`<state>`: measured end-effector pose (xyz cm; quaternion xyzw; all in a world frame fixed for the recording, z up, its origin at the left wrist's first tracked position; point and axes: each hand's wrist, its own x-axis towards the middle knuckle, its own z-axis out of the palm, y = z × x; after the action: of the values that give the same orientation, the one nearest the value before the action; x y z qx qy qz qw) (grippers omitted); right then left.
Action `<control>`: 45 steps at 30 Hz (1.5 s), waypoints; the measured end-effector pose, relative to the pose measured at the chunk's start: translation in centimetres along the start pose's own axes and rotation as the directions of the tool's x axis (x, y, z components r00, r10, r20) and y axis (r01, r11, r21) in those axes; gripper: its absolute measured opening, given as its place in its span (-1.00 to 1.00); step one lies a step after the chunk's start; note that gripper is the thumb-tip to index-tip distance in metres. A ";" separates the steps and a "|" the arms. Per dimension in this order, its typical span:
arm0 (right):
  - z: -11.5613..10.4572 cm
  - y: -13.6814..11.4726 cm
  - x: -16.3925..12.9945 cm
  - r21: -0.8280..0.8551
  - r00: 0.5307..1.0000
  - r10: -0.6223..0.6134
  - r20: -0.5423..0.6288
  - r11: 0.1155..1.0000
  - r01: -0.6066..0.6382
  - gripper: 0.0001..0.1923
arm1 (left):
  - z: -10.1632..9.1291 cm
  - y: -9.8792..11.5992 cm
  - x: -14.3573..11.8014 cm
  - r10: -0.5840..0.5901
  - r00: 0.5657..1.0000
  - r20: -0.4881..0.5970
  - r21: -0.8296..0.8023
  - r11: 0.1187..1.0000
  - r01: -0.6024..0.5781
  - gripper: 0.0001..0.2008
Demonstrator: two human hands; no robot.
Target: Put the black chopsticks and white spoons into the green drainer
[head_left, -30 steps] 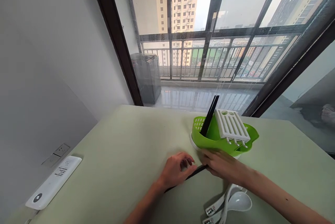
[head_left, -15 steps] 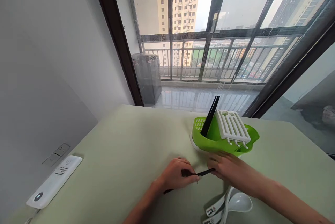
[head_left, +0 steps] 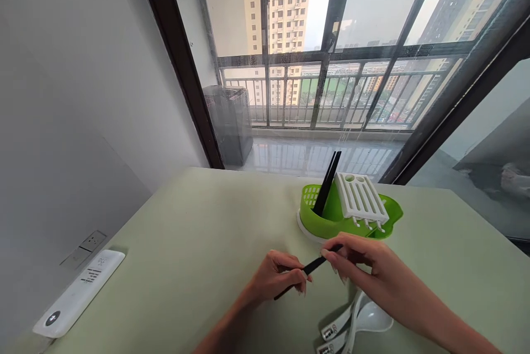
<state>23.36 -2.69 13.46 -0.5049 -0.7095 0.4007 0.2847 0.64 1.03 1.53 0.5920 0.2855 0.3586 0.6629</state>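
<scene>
A pair of black chopsticks (head_left: 314, 264) slants between my two hands, just above the table. Pinched around their lower part is my left hand (head_left: 281, 275), with the dark ends poking out below it. My right hand (head_left: 356, 265) grips the upper end between thumb and fingers. Right behind it stands a green utensil holder (head_left: 327, 227) with a white slotted rack (head_left: 361, 197) set in it. More black chopsticks (head_left: 327, 184) lean upright in the holder's left part. Below my right hand lie several white spoons (head_left: 372, 318), partly hidden by the forearm.
The pale green table (head_left: 199, 249) reaches back to a glass door with a dark frame (head_left: 182, 61). At the left edge lies a white power strip (head_left: 80, 293), near a wall socket (head_left: 93, 240).
My right hand has lifted and turned, now pinching the chopsticks' upper end in plain view. The chopsticks tilt more steeply. The whole view has shifted slightly.
</scene>
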 end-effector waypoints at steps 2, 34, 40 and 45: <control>0.4 -0.7 -0.2 -0.038 0.993 -0.101 -0.055 0.994 0.099 -0.66 | 0.1 -0.1 0.0 0.033 0.999 -0.038 -0.005 0.999 -0.033 -0.54; -1.2 -2.1 -0.6 -0.279 0.915 -0.400 0.040 0.875 0.395 -0.75 | 0.3 -0.3 -0.1 -0.050 0.999 0.018 0.230 0.972 0.044 -0.72; -1.3 -1.9 -0.5 -0.281 0.920 -0.383 0.080 0.877 0.390 -0.73 | -0.1 -0.5 0.0 -0.070 0.997 0.044 0.279 0.959 0.056 -0.69; -1.1 -1.7 -0.6 -0.346 0.932 -0.359 0.051 0.869 0.353 -0.77 | -0.1 -0.2 -0.1 -0.083 0.996 0.042 0.299 0.952 0.066 -0.69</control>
<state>23.66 -3.23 15.49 -0.4110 -0.8479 0.2051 0.2646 0.53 1.03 1.30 0.6831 0.3404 0.2703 0.5869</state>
